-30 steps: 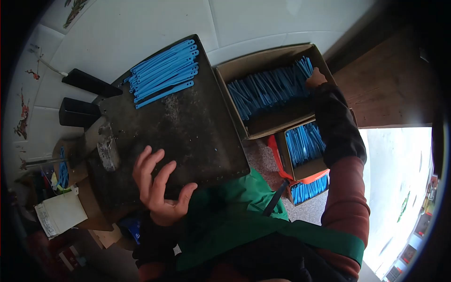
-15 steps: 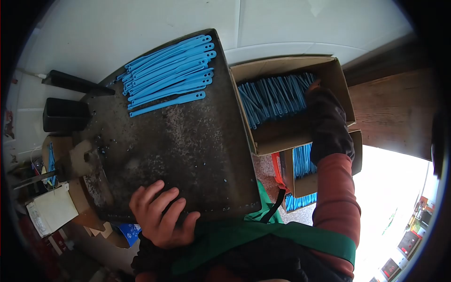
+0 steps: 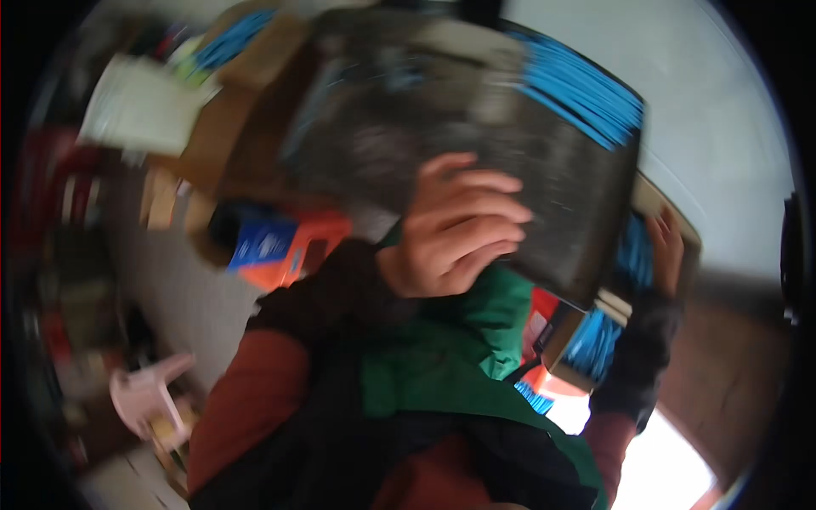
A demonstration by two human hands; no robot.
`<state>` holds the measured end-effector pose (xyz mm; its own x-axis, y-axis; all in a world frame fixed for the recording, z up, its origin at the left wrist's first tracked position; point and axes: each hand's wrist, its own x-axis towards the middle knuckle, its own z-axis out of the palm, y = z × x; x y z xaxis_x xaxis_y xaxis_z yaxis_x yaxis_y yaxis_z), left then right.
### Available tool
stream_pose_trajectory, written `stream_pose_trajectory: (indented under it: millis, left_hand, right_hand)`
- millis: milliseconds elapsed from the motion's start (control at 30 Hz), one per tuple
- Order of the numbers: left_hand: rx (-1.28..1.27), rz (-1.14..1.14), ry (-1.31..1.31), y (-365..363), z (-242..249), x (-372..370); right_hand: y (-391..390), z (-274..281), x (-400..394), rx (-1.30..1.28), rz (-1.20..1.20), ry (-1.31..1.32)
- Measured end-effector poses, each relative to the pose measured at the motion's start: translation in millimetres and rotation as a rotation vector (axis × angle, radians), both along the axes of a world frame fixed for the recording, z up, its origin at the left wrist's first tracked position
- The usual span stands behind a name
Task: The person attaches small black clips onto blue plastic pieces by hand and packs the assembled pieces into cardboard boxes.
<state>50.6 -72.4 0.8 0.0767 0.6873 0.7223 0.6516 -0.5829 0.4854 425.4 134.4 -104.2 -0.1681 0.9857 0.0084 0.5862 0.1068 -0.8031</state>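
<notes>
My left hand (image 3: 467, 225) hovers over the near edge of the dark worktop (image 3: 552, 229), its fingers loosely bent and apart, nothing in them. On the far right part of that surface lies a row of flat blue plastic strips (image 3: 586, 93), side by side. My right hand (image 3: 667, 246) reaches into a cardboard box (image 3: 693, 234) at the right, beside more blue strips (image 3: 633, 251). Its fingers look stretched out, and I make out no strip in them, though motion blurs the view.
Below that box, a second cardboard box (image 3: 557, 353) holds blue strips. At left are a cardboard carton (image 3: 217, 127), a white sheet-like item (image 3: 144, 106), an orange object (image 3: 314, 242) with a blue packet (image 3: 263, 242), and a pink stool (image 3: 149, 395).
The view has swung left, shifting the worktop rightward and turning it in the picture. My left hand has lifted from the worktop's edge. My right hand's fingers show more now, still at the box.
</notes>
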Motion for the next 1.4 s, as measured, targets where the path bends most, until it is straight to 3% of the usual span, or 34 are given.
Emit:
stream_pose_trajectory:
  millis: [133,233,300,367,433,533,700,867,1000,1100,1200,1300,1400]
  left_hand:
    - [0.037,0.15,-0.102,-60,0,-45]
    - [-0.119,0.49,-0.111,-121,-12,-93]
    - [-0.194,0.766,-0.118,-164,-48,-143]
    - [-0.3,0.952,-0.439,-201,-57,-188]
    - [-0.356,1.132,-0.436,-242,-88,-248]
    - [-0.424,1.391,-0.152,-279,-126,-324]
    - [-1.073,1.392,0.065,-286,-176,-408]
    - [-1.186,1.364,0.08,-287,-226,-449]
    - [-1.401,1.414,0.12,-271,-208,-444]
    - [-1.459,1.287,0.046,-275,-193,-447]
    - [-1.325,1.312,0.051,-280,-199,-446]
    - [-1.297,1.299,-0.166,-285,-192,-448]
    - [-1.187,1.356,-0.192,-286,-181,-439]
  right_hand:
    - [-82,78,-92,0.027,0.123,0.216]
    - [-115,90,-120,0.0,-0.006,0.254]
    - [-129,91,-135,0.014,-0.031,0.328]
    - [-135,94,-145,0.008,-0.003,0.25]
    - [-134,87,-145,-0.012,0.0,0.253]
    - [-130,85,-142,-0.057,-0.013,0.18]
    - [-121,79,-132,-0.136,-0.078,0.128]
    - [-131,83,-143,-0.1,-0.147,0.09]
    - [-132,84,-147,-0.097,-0.196,0.073]
    - [-129,82,-140,-0.131,-0.127,0.103]
    - [-128,80,-138,-0.143,-0.115,0.134]
    - [-129,82,-139,-0.127,-0.134,0.082]
    - [-127,79,-138,-0.117,-0.166,0.085]
